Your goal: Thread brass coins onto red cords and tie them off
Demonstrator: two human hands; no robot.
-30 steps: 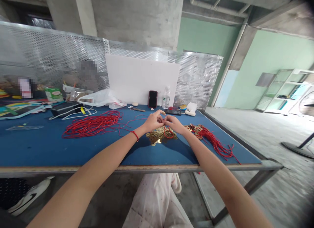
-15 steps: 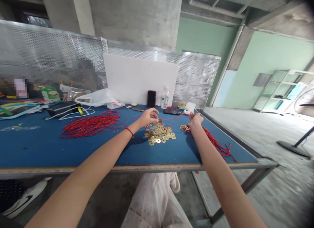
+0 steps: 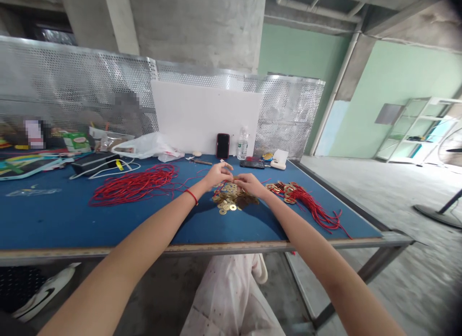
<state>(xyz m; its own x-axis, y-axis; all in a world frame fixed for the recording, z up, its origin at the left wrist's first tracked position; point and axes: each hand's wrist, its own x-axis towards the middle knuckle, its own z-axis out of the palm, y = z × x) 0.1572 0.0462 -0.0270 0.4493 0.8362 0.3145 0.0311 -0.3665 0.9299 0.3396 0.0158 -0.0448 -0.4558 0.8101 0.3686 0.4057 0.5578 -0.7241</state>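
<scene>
Right of the red cord bundle (image 3: 135, 187), my left hand (image 3: 219, 175) pinches a coin (image 3: 235, 178) above the loose coins (image 3: 227, 204), its tilt too small to tell. My right hand (image 3: 251, 184) sits just right of it, fingertips' hold unclear; farther right, corded coins (image 3: 289, 193) lie apart, blocking nothing.

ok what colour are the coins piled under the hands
The coins are gold-coloured, best seen in the head view.

From my remote seat I see pierced gold coins (image 3: 226, 206) piled loosely midway between the front and back edges of the blue surface (image 3: 90, 225), a red cord (image 3: 218, 187) hanging at the pile's left. Corded coins (image 3: 288, 194) lie near the right edge, red tails (image 3: 319, 213) trailing toward the front right corner.
</scene>
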